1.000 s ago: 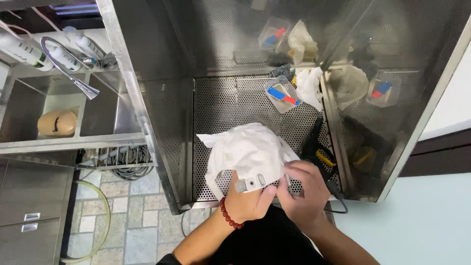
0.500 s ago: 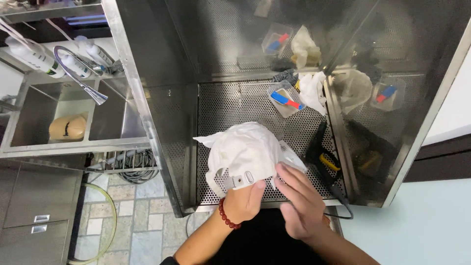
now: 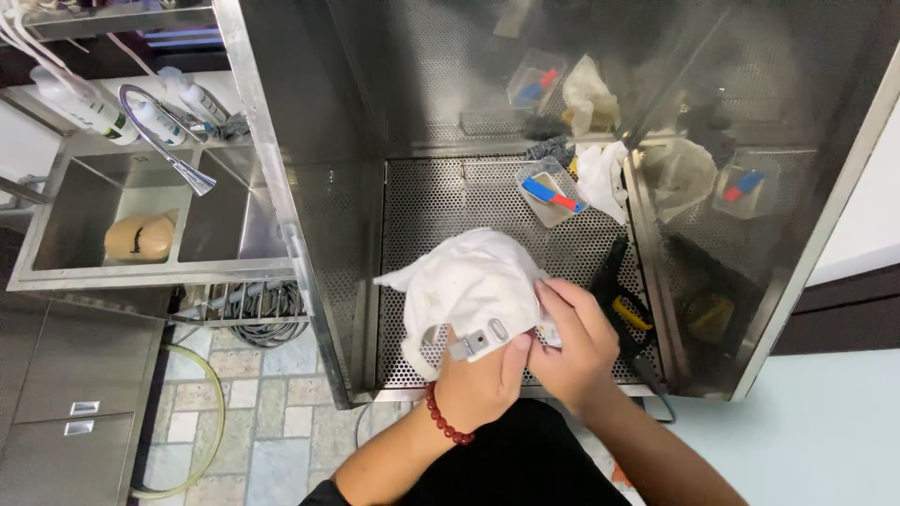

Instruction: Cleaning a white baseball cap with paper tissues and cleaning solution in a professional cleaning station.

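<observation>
- Steel sink [image 3: 94, 272] at far left, a tan sponge [image 3: 139, 238] in its basin.
- White cap [image 3: 473, 286] lies on the perforated tray [image 3: 441, 197], near its front edge.
- Left hand [image 3: 480, 379], fingers closed on the cap's back strap.
- Right hand [image 3: 574, 342], fingers pinched together on the cap's right edge.
- Black-and-yellow tool [image 3: 623, 305] just right.

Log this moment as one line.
left hand: holds white cap strap buckle | right hand: grips cap edge | surface: perforated steel tray
</observation>
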